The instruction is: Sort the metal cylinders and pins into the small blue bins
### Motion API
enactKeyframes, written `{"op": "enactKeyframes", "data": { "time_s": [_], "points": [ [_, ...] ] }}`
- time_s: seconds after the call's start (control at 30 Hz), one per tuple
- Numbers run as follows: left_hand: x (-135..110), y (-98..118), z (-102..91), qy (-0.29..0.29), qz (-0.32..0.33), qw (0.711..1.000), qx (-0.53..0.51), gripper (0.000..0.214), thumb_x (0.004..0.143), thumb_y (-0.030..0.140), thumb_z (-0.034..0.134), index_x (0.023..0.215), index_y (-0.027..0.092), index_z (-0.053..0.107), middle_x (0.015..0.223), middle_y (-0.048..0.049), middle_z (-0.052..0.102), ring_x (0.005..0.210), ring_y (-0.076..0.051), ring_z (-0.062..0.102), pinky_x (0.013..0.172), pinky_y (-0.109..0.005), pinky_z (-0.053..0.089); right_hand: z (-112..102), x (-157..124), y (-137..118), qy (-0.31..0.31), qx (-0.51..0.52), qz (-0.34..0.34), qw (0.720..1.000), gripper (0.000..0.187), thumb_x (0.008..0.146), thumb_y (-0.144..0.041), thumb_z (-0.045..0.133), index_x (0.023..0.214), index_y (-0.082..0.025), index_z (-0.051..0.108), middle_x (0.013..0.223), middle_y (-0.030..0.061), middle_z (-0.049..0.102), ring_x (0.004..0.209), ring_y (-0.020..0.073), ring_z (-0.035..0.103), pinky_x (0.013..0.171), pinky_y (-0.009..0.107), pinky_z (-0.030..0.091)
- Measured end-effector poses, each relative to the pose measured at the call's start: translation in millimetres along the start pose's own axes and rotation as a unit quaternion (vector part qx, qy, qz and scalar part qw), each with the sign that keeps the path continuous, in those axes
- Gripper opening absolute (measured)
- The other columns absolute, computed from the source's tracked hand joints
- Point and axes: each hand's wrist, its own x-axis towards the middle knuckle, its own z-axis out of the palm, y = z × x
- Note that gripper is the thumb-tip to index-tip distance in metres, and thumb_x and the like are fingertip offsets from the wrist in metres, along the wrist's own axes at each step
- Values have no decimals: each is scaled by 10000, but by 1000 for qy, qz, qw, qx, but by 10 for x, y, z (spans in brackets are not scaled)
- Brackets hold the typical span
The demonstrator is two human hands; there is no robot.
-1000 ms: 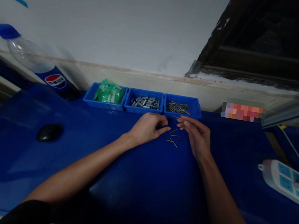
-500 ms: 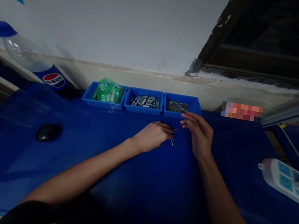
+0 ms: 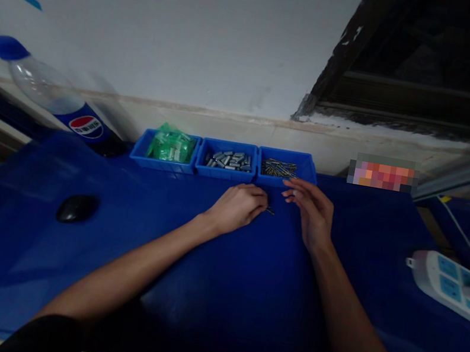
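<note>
My left hand (image 3: 241,207) is closed in front of the blue bins, its fingers curled around thin metal rods (image 3: 271,211). Only short dark ends poke out past the fingertips, so how many it holds is hidden. Just to the right, my right hand (image 3: 313,212) is raised with its fingers stretched out and apart, holding nothing visible. Its fingertips hover by the front of the right blue bin (image 3: 309,163), where a heap of similar thin metal rods (image 3: 279,168) lies. Small grey metal cylinders (image 3: 229,159) fill the middle blue bin (image 3: 225,173).
Green plastic packets (image 3: 172,144) lie in the left blue bin (image 3: 142,151). A cola bottle (image 3: 62,102) and a black mouse (image 3: 76,208) are on the left of the blue table (image 3: 215,293). A white power strip (image 3: 453,285) lies at the right.
My left hand has shifted slightly left and its fingers have drawn in around the rods; fewer rod ends show. My right hand has hardly moved.
</note>
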Motion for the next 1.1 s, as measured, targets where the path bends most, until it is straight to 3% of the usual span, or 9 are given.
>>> {"op": "enactKeyframes", "data": {
  "time_s": [0.2,0.33,0.6,0.83,0.97,1.03,1.1],
  "points": [
    [21,63,-91,126,-69,984,-110,130,1031,242,647,1022,159,747,1031,-76,780,952,-215,742,906,-366,589,-16,21,30,13,-44,-8,999,188,904,-324,762,1077,-291,828,978,26,827,784,186,725,766,366,583],
    [44,87,-145,176,-107,968,-142,158,1021,267,655,959,163,757,934,-58,789,869,-195,739,845,-342,584,20,11,15,-34,-38,27,998,156,877,-331,798,1014,-276,850,816,16,810,715,180,721,723,357,583],
    [52,81,-147,169,-102,969,-148,169,1008,269,651,933,166,761,920,-57,794,847,-184,736,828,-336,575,66,-12,-22,-52,58,81,994,145,833,-319,837,969,-282,869,827,30,831,725,181,736,756,372,585],
    [43,85,-149,163,-90,971,-149,117,987,234,682,945,158,761,958,-63,794,881,-189,742,862,-337,576,40,6,33,-55,26,74,995,130,857,-367,822,918,-260,862,811,35,818,703,186,724,718,365,578],
    [40,62,-152,127,-101,981,-109,194,1021,316,660,963,164,766,993,-77,795,904,-208,749,878,-361,593,-5,15,66,-42,-27,41,998,116,867,-358,818,844,-249,846,742,17,781,642,170,677,658,339,558],
    [32,35,-147,102,-110,986,-72,222,1048,311,613,1026,158,772,1072,-95,796,975,-232,753,923,-395,602,-13,12,50,-35,-19,23,999,103,892,-350,794,915,-268,852,830,24,806,716,187,706,704,356,576],
    [21,2,-128,76,-106,991,-31,227,1056,250,574,1130,151,765,1167,-107,788,1063,-253,744,979,-427,601,-8,5,21,-36,4,15,999,192,909,-333,773,1088,-310,839,1059,35,832,887,214,751,810,391,597]
  ]
}}
